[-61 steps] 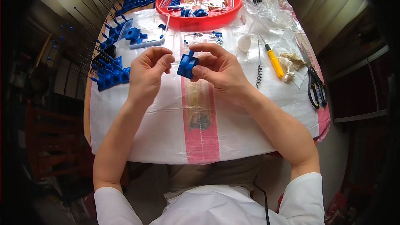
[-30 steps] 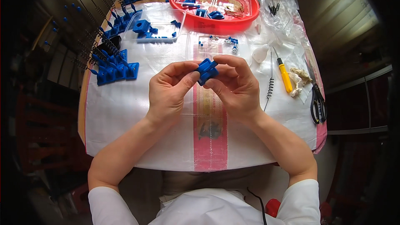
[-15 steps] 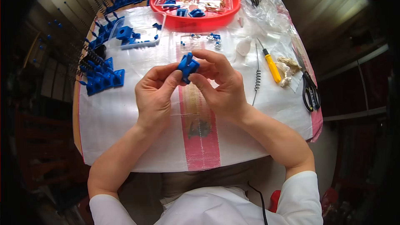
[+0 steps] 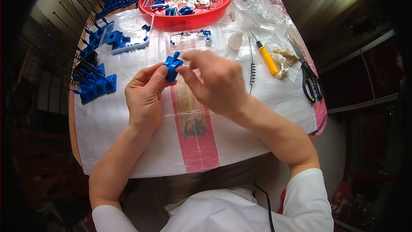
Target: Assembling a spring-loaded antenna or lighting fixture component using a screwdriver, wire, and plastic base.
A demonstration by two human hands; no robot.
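While both forearms enter from the lower edge of the head view, the left hand and the right hand meet above the middle of the desk, which is covered by a white woven sheet with a pink stripe running toward the person. Left-hand fingers are curled closed, the thumb and forefinger pinching a small blue plastic part from below and from its left side. Right-hand fingers are drawn together at the part's right side, their tips touching or just beside it; whether they grip it cannot be told. Held in the air, the blue part sits over the upper end of the pink stripe, just in front of a clear flat box of small pieces.

Behind that box stands a round red tray holding more blue pieces. At the left, a clear shallow tray carries further blue parts, and a row of blue blocks with thin rods lies near the desk's left edge. To the right of the hands lie a coiled metal spring, a yellow-handled screwdriver and black-handled scissors, well apart from the held part.
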